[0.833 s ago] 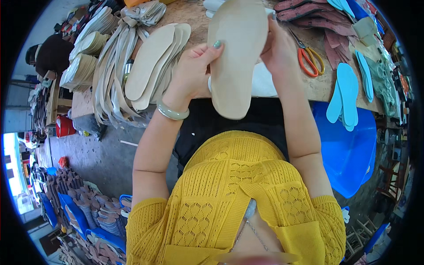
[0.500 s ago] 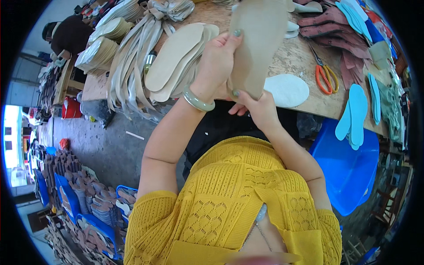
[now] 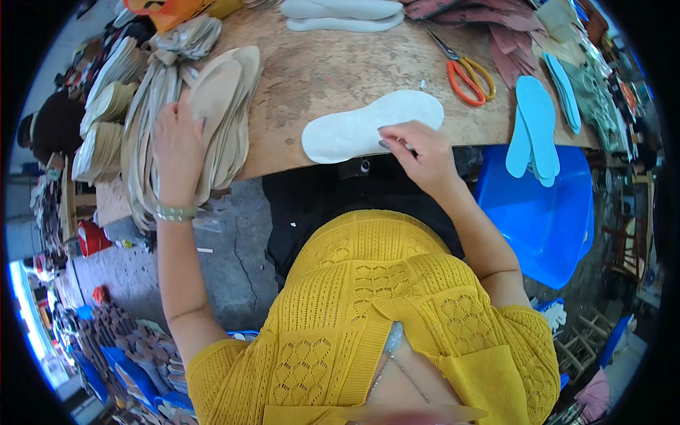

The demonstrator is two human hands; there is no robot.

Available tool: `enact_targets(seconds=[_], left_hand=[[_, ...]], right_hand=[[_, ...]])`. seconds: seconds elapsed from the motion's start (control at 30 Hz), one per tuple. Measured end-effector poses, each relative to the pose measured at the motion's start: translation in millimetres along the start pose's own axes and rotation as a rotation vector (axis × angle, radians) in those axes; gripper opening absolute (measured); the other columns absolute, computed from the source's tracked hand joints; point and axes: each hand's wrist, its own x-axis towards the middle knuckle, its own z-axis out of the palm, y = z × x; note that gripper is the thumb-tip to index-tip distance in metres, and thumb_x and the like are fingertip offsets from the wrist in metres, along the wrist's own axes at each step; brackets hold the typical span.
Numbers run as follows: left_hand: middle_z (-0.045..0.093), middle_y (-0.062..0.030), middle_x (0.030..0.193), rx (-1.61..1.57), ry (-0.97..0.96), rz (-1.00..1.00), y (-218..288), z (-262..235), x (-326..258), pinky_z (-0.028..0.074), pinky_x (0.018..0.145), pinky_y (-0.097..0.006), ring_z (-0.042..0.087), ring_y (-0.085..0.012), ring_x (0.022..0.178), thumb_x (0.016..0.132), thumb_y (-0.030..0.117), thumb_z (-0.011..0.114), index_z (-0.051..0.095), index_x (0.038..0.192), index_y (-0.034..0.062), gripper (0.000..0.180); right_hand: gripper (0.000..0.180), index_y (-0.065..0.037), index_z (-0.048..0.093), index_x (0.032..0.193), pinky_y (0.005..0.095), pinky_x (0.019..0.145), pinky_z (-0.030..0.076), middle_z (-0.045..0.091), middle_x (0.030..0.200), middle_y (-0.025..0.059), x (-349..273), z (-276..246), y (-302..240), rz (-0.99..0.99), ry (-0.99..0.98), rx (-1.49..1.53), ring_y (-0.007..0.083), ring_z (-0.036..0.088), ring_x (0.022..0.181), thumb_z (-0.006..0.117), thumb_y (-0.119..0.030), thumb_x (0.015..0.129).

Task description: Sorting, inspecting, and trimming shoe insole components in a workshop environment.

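My left hand [image 3: 179, 138] rests at the left edge of a pile of beige insoles [image 3: 225, 106], its fingers stretched out and its thumb on the top insole. Beneath and beside that hand hang long pale strips [image 3: 142, 134]. A white insole [image 3: 347, 129] lies flat near the table's front edge. Over the middle of its near side, my right hand [image 3: 425, 152] has its fingers curled and thumb and forefinger tips close together. Whether anything is pinched between those tips cannot be made out.
On the wooden table [image 3: 297, 78] lie orange-and-yellow-handled scissors [image 3: 471, 81], light blue insoles [image 3: 535, 127] overhanging the edge, dark red pieces [image 3: 482, 14] and white insoles [image 3: 343, 15] at the back. A blue tub [image 3: 535, 219] stands below right. Stacked insoles [image 3: 99, 134] sit far left.
The beige insole both hands held up has gone from them. My left hand has moved left onto the beige pile, and my right hand is over the white insole. The view has shifted.
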Motion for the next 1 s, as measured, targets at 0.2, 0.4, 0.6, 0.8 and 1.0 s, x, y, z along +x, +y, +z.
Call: enact_targets(seconds=[0.2, 0.4, 0.6, 0.8, 1.0], left_hand=[[0.057, -0.0132, 0.095, -0.723, -0.037, 0.224, 129, -2, -29, 0.045, 0.078, -0.043, 0.057, -0.0325, 0.089, 0.081, 0.010, 0.071, 0.062, 0.104, 0.0040, 0.025], [0.064, -0.0120, 0.106, -0.790, 0.017, 0.367, 155, 33, -48, 0.048, 0.085, -0.039, 0.060, -0.0315, 0.099, 0.082, 0.005, 0.070, 0.067, 0.100, 0.0028, 0.019], [0.061, -0.0118, 0.125, -0.730, -0.038, 0.393, 151, 37, -63, 0.044, 0.104, -0.042, 0.057, -0.0316, 0.119, 0.085, 0.002, 0.067, 0.066, 0.117, 0.0048, 0.032], [0.051, -0.0138, 0.139, -0.567, -0.154, 0.501, 140, 34, -66, 0.037, 0.109, -0.048, 0.049, -0.0355, 0.128, 0.086, -0.001, 0.060, 0.061, 0.126, 0.0102, 0.042], [0.050, -0.0179, 0.136, -0.477, -0.129, 0.565, 145, 27, -66, 0.038, 0.107, -0.050, 0.047, -0.0368, 0.128, 0.081, -0.003, 0.058, 0.062, 0.126, 0.0151, 0.049]], right_hand=[[0.038, -0.010, 0.063, 0.104, 0.0383, 0.084, 0.048, 0.063, 0.107, 0.0053, 5, 7, -11, -0.189, -0.229, -0.211, 0.0270, 0.058, 0.102, 0.077, -0.013, 0.069], [0.020, -0.007, 0.067, 0.088, 0.0382, 0.085, 0.050, 0.065, 0.105, 0.0093, 6, 32, 6, -0.290, -0.203, -0.173, 0.0280, 0.061, 0.099, 0.072, -0.015, 0.071], [0.012, -0.005, 0.067, 0.094, 0.0412, 0.087, 0.054, 0.068, 0.105, 0.0117, -9, -9, 16, -0.226, 0.030, -0.274, 0.0290, 0.067, 0.100, 0.067, -0.009, 0.082], [0.034, -0.005, 0.064, 0.109, 0.0444, 0.085, 0.048, 0.064, 0.108, 0.0112, -29, -165, 93, 0.248, 0.356, -1.248, 0.0334, 0.058, 0.105, 0.073, -0.022, 0.080], [0.034, -0.007, 0.055, 0.120, 0.0450, 0.073, 0.054, 0.065, 0.105, 0.0142, -56, -192, 120, 0.387, 0.033, -1.323, 0.0324, 0.066, 0.089, 0.061, -0.023, 0.090]])
